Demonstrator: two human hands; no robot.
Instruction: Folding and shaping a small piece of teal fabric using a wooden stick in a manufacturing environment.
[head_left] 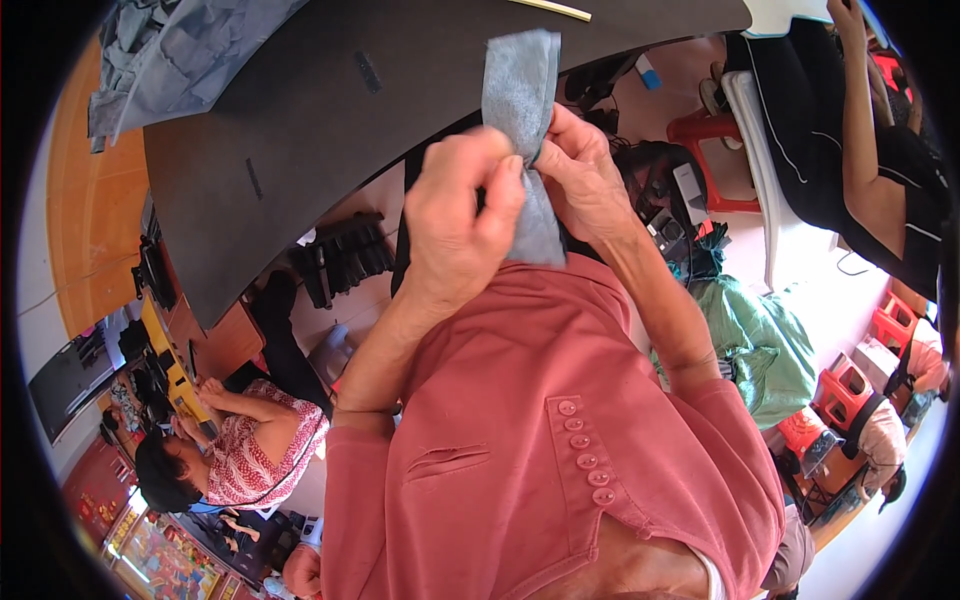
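Above my lap, beside the dark table's near edge, both hands hold up a grey-blue cloth strip [518,85]. It stands roughly upright and is gathered narrow at the middle, with its two ends spread wide. My left hand [455,215] is closed at the gathered middle, thumb and fingertips pinched together and a little smeared by motion. From the other side my right hand [582,180] is closed on the same spot, its thumb pressing the cloth. My fingers hide most of the gathered part.
The dark table [300,120] stretches ahead, with a heap of grey cloth pieces [190,60] at its far left. A pale narrow strip [555,10] lies near the far edge. Green sacking [750,345] and a red stool [715,150] are to the right. Other people sit on both sides.
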